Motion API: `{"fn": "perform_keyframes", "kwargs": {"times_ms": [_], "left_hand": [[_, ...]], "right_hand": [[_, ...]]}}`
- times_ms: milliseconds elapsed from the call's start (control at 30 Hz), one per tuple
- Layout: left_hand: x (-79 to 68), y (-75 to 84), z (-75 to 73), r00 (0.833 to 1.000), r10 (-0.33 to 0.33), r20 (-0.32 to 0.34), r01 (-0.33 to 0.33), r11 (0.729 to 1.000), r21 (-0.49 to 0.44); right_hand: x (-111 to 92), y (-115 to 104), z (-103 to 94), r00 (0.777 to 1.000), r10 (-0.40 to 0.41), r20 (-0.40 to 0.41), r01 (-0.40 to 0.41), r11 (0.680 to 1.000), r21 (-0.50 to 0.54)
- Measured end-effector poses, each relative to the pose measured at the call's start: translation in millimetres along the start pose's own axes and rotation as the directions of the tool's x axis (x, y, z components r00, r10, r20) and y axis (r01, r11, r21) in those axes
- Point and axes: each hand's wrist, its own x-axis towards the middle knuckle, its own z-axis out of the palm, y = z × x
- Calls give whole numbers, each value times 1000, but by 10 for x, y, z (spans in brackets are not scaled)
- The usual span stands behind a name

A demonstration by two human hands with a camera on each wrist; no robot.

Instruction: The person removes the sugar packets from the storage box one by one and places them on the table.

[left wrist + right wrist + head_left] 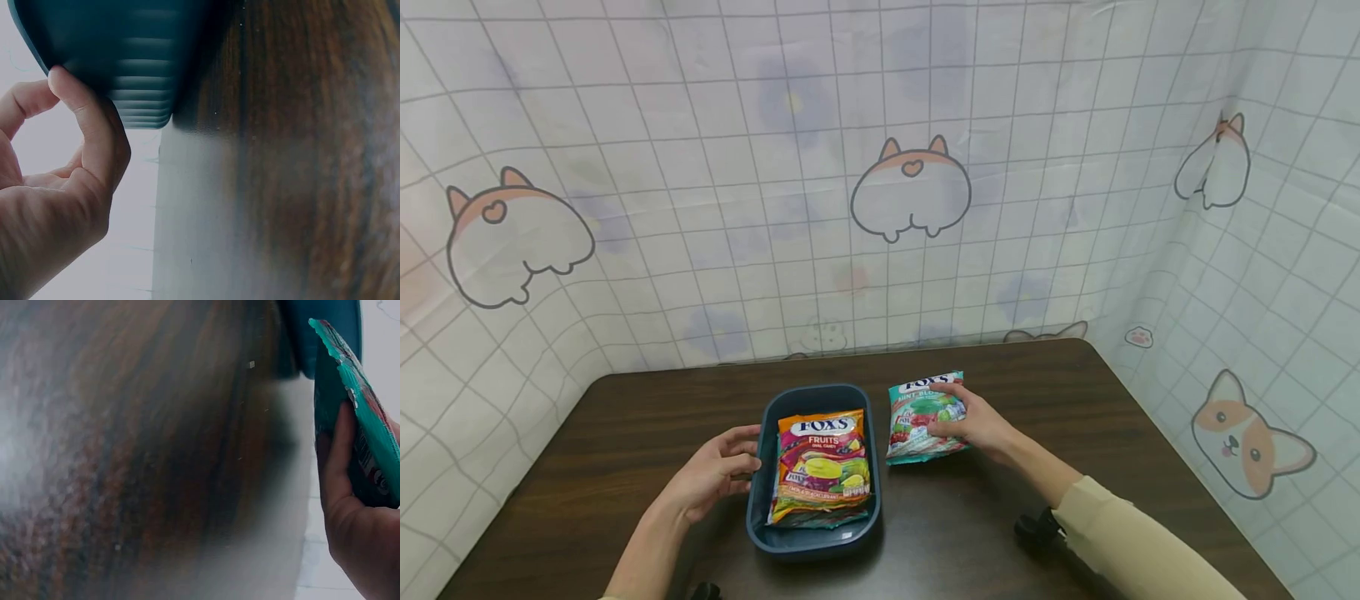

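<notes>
My right hand point(973, 423) grips a teal bag of Fox's candy point(917, 421), thumb on one face and fingers on the other. The right wrist view shows this teal bag point(375, 440) raised off the table and tilted. To its left stands a dark blue plastic bin point(814, 550) with an orange and purple Fox's Fruits candy bag point(822, 467) lying in it. Another teal-edged bag point(823, 520) shows underneath, mostly hidden. Relaxed, bent fingers of my left hand point(711, 471) touch the left side of the bin, whose ribbed outer wall point(140, 69) fills the top of the left wrist view.
Everything stands on a dark wood-grain table point(617, 467) with rounded far corners. Behind it and along the right side hangs a white gridded cloth point(730, 192) printed with cartoon corgis. A black wrist device point(1037, 529) sits by the right sleeve point(1135, 542).
</notes>
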Motion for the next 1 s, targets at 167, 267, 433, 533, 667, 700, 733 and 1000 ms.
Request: {"fn": "perform_keyframes", "kwargs": {"times_ms": [167, 267, 433, 533, 667, 700, 733, 1000], "left_hand": [[6, -8, -2, 1000, -7, 5, 7, 1000, 1], [7, -9, 2, 1000, -8, 5, 8, 1000, 0], [1, 5, 11, 1000, -6, -9, 6, 1000, 4], [2, 11, 11, 1000, -6, -13, 6, 1000, 4], [6, 13, 5, 1000, -6, -7, 6, 1000, 0], [6, 12, 4, 1000, -6, -6, 6, 1000, -1], [6, 12, 3, 1000, -6, -3, 6, 1000, -1], [-1, 16, 0, 1000, -10, -4, 10, 1000, 6]], "right_hand": [[34, 47, 34, 1000, 18, 15, -18, 1000, -17], [63, 58, 56, 1000, 25, 11, -24, 999, -45], [129, 52, 106, 1000, 17, 7, -16, 996, -85], [150, 13, 140, 1000, 5, -1, -5, 992, -128], [157, -52, 163, 1000, -13, -9, 11, 973, -228], [160, -60, 163, 1000, -16, -9, 13, 967, -256], [162, -64, 162, 1000, -18, -10, 14, 957, -289], [132, -81, 104, 991, -51, -126, -11, 894, -448]]}}
